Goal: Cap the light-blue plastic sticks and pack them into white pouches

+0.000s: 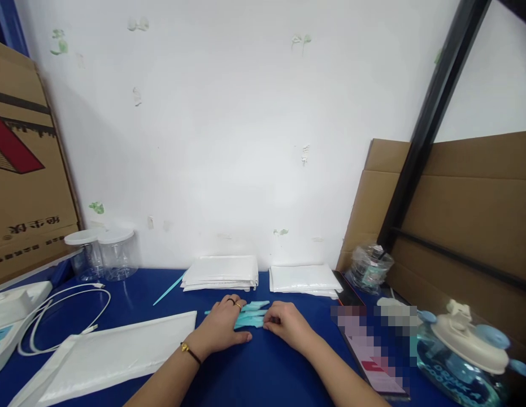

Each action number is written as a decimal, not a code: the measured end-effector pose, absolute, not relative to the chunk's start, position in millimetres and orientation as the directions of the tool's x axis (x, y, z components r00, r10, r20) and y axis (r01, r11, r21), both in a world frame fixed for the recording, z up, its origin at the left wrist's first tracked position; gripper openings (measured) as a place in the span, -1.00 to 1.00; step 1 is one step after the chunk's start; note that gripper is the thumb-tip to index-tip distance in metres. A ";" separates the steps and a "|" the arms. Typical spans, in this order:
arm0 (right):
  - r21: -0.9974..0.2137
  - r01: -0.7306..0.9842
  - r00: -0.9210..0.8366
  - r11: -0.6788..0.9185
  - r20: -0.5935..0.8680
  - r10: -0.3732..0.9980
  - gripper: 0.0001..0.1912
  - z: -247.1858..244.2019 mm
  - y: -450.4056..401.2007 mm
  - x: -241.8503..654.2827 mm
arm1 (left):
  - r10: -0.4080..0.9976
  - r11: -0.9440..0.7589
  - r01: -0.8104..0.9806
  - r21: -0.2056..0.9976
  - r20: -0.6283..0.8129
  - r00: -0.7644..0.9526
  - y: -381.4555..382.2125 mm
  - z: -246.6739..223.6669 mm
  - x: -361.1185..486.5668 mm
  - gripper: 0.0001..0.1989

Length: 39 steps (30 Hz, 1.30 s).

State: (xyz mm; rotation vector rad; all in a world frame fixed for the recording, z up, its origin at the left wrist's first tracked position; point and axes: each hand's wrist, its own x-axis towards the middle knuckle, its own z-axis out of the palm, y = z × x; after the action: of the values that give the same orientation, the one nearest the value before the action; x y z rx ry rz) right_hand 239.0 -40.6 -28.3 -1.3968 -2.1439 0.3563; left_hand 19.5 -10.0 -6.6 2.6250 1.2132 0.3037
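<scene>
Several slender teal plastic sticks (251,317) lie side by side on the blue table, their shaped ends pointing right; their exact kind is unclear. Palm down over their left part rests my left hand (224,323), fingers stretched forward and thumb apart, hiding much of them. My right hand (287,325) has its fingertips pinched at the right end of the sticks. A single teal stick (168,288) lies apart, further back to the left. Beyond my hands are a stack of white padded envelopes (220,272) and a smaller stack of white envelopes (304,279).
A long white padded envelope (118,356) lies at front left, near a white cable (55,299) and a white device (12,316). Two clear lidded jars (117,257) stand behind. At right are a phone (373,362), a water bottle (461,356) and a wrapped container (370,268).
</scene>
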 end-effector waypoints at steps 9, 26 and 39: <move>-0.478 0.719 -0.377 0.504 0.341 0.861 -0.92 -30.2 -43.1 241.2 | 0.835 -0.541 0.817 0.199 0.013 0.550 -22.0 -7.7 62.2 -0.68; -0.394 0.614 -0.328 0.684 0.660 0.675 -0.76 83.5 -106.6 175.4 | 0.795 -0.540 -0.011 0.842 0.514 0.321 -81.5 1.7 84.3 -0.78; -0.735 0.440 -0.002 0.516 0.574 0.819 -0.39 16.3 -139.8 173.9 | 0.993 -0.113 -0.593 0.797 0.076 -0.086 -67.9 5.3 69.9 -0.66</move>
State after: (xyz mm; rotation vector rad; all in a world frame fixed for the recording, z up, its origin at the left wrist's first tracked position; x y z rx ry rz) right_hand 173.9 -139.8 16.3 -1.0932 -1.6314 0.4198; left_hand 69.9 -67.9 5.3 0.7605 0.7117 1.5593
